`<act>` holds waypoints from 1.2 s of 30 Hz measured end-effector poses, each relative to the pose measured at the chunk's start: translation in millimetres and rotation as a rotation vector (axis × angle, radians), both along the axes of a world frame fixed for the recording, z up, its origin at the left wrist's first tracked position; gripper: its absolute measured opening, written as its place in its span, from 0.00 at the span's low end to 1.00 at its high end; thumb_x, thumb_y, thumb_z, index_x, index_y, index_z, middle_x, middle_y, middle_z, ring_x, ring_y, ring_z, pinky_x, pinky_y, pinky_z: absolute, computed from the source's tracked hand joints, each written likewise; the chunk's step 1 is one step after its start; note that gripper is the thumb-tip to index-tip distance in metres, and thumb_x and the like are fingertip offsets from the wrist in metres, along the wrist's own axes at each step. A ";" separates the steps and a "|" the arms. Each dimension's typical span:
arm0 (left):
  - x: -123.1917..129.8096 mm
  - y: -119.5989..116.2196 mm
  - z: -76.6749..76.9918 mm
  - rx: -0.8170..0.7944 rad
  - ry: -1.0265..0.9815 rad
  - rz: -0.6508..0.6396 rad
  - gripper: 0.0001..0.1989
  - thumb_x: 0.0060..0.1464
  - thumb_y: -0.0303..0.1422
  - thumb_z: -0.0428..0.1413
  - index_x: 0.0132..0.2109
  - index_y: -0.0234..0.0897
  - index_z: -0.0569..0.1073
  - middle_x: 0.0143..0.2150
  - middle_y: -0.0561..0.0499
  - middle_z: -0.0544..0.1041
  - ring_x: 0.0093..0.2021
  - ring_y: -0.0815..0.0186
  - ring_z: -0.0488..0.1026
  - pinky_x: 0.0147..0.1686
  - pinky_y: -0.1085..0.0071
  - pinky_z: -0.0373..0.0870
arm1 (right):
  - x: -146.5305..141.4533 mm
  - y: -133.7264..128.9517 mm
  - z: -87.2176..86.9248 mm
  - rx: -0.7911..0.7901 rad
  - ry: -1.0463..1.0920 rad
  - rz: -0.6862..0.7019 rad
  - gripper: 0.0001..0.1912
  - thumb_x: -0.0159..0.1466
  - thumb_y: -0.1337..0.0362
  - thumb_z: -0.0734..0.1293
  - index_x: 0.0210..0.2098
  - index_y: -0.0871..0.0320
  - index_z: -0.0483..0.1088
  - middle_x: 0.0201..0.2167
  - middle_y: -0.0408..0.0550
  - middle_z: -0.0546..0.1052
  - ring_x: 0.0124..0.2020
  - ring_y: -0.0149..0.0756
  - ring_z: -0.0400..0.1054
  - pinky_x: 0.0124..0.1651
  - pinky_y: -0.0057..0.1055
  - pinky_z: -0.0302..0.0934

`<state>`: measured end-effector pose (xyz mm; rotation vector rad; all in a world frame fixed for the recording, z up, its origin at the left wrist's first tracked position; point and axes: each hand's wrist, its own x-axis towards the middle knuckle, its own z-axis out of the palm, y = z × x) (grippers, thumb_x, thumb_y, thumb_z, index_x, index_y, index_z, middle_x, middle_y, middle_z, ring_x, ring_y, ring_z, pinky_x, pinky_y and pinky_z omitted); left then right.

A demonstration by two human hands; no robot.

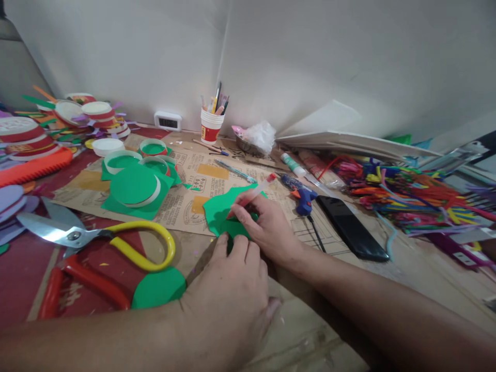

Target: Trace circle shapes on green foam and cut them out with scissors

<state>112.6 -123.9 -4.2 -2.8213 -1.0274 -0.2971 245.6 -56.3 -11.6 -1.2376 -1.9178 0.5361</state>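
Note:
A piece of green paper [217, 211] lies on brown printed paper in the middle. My right hand [267, 222] is closed round a clear pen with a red cap end [260, 187], its tip near the green paper. Just in front, my left hand [236, 281] presses down with its fingers at the near edge of the green paper; its fingertips rest on green material. A round green piece [159, 288] lies by my left wrist, beside yellow-handled scissors [155, 245] and a red-handled pair [96, 281].
Green discs with white rings [134, 186] sit at left, near stacked paper cups [25, 137]. A pen cup [212, 125] and white clock [168, 121] stand at the back. On the right are a blue glue gun [304, 200], black phone [351, 227] and colourful pipe cleaners [411, 191].

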 end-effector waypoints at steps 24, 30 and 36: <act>0.2 0.7 0.8 -0.018 0.001 -0.008 0.25 0.61 0.45 0.45 0.47 0.27 0.77 0.41 0.35 0.75 0.43 0.50 0.70 0.45 0.47 0.68 | 0.9 1.5 -1.9 0.039 -0.052 -0.049 0.07 0.66 0.60 0.62 0.33 0.56 0.66 0.31 0.46 0.78 0.33 0.34 0.72 0.39 0.33 0.64; -0.5 -0.4 -0.6 0.002 0.002 -0.008 0.25 0.61 0.45 0.45 0.47 0.28 0.77 0.40 0.36 0.75 0.42 0.51 0.70 0.45 0.48 0.68 | 0.8 1.8 -2.6 0.037 -0.026 -0.061 0.08 0.66 0.59 0.62 0.33 0.56 0.67 0.31 0.47 0.78 0.33 0.35 0.72 0.41 0.35 0.65; -0.6 -0.6 0.0 -0.008 -0.002 -0.009 0.25 0.61 0.45 0.46 0.47 0.27 0.77 0.40 0.36 0.75 0.42 0.51 0.70 0.45 0.48 0.68 | 0.4 1.9 -3.6 0.026 0.012 -0.062 0.08 0.66 0.58 0.62 0.33 0.55 0.66 0.32 0.47 0.78 0.34 0.36 0.72 0.42 0.36 0.66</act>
